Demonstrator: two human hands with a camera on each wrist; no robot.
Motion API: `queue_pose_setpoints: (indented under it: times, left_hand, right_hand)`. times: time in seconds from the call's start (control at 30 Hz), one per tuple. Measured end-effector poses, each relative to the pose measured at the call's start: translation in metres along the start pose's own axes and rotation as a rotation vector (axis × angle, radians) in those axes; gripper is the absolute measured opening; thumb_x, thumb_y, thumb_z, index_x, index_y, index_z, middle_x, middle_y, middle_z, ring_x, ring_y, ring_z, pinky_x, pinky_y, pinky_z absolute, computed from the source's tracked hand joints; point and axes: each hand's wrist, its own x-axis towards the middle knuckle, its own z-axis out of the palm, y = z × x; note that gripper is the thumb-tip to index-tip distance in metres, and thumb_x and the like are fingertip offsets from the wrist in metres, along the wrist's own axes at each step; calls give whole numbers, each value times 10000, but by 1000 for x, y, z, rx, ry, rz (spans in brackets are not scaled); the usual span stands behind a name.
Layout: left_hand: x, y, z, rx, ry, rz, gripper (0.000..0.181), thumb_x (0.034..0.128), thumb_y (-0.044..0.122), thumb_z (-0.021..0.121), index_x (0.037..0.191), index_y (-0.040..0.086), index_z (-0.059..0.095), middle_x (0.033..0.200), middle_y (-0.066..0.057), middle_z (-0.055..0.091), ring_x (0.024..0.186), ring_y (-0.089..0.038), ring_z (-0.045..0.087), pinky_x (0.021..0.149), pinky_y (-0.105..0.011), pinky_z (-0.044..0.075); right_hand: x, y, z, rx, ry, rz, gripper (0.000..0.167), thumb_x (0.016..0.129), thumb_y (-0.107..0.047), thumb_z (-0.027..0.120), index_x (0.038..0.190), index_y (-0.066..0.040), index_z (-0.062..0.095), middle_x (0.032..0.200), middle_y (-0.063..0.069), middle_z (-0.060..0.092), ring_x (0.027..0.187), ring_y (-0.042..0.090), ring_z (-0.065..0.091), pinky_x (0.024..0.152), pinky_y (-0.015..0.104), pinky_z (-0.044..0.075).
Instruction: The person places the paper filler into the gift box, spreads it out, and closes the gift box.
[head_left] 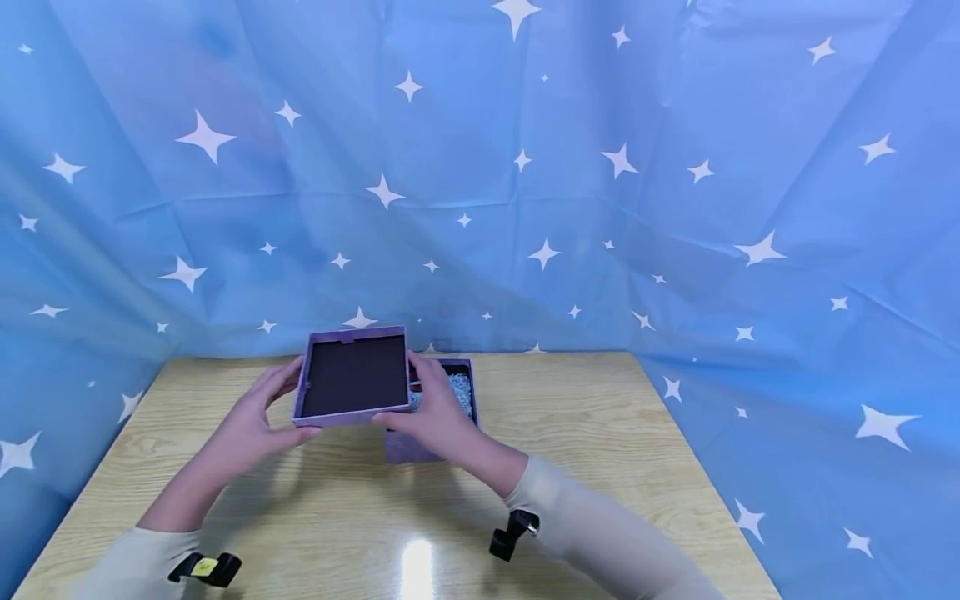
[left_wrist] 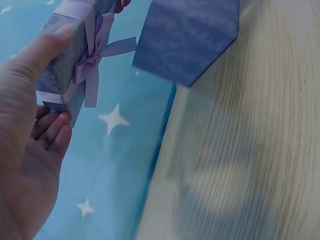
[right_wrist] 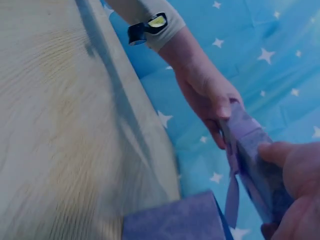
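Both hands hold a purple box lid (head_left: 357,375) above the table, its black inside facing the head camera. The left hand (head_left: 251,433) grips the lid's left side, thumb on the near edge. At the opposite side, the right hand (head_left: 435,408) grips it with the thumb along the near corner. A lilac ribbon bow (left_wrist: 92,62) hangs from the lid's outer side in the left wrist view. Partly hidden behind the right hand and lid, the purple box base (head_left: 408,448) stands on the table with light blue shredded filler (head_left: 462,392) inside.
The light wood table (head_left: 570,417) carries the box base near its far edge. A blue cloth with white stars (head_left: 480,167) hangs behind the table and at both sides. Each wrist wears a black strap device (head_left: 513,533).
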Motion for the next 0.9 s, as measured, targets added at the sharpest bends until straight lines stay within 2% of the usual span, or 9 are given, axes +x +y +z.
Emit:
queue_pose_setpoints:
  times: [0.1,0.17,0.23,0.47,0.63,0.77,0.9]
  left_hand:
    - [6,5,10,-2,-27,2,1070,860,164,992,1729,71,375,1597,-155,513,1466,-451,516,1216,-403,429]
    - [9,7,17,-9,-40,2,1071,852,153,996,1725,68,381,1597,-147,514,1480,-458,508,1204,-587,424]
    - [13,8,24,-18,-45,10,1072,841,143,1002,1718,57,392,1590,-144,524,1479,-455,514,1180,-693,407]
    - [25,12,48,-43,-57,40,1061,824,151,1012,1701,53,423,1583,-123,550,1475,-426,532,1198,-671,413]
    - [30,15,64,-46,-51,49,1072,823,222,1023,1704,74,430,1602,-118,554,1469,-410,543,1195,-648,433]
    - [34,19,74,-35,-59,44,1094,822,265,1024,1715,95,416,1600,-93,565,1469,-383,553,1196,-625,448]
    - [36,24,82,-39,-73,33,1114,819,292,1026,1726,116,403,1587,-73,571,1472,-367,549,1195,-630,450]
  right_hand:
    - [-5,7,-14,-10,-1,21,1064,919,-399,940,1755,-155,328,1692,75,413,1440,286,527,1121,507,530]
    - [-8,11,-21,-2,1,15,1060,913,-369,949,1748,-134,339,1675,84,428,1410,303,545,1094,504,546]
    - [-10,16,-28,7,9,-1,1048,904,-340,958,1736,-114,363,1637,92,457,1377,309,559,1078,497,553]
    - [-23,32,-46,53,38,-15,1013,898,-277,964,1719,-109,395,1540,77,492,1296,262,554,1067,495,529]
    - [-28,43,-57,31,76,-49,996,888,-218,971,1702,-60,419,1526,108,518,1252,275,586,1035,492,554]
    - [-33,52,-65,19,111,-80,986,864,-172,985,1684,-43,453,1507,121,548,1246,286,603,1043,510,556]
    - [-39,59,-72,26,113,-70,1007,862,-174,990,1698,-68,440,1530,115,539,1269,290,592,1052,513,555]
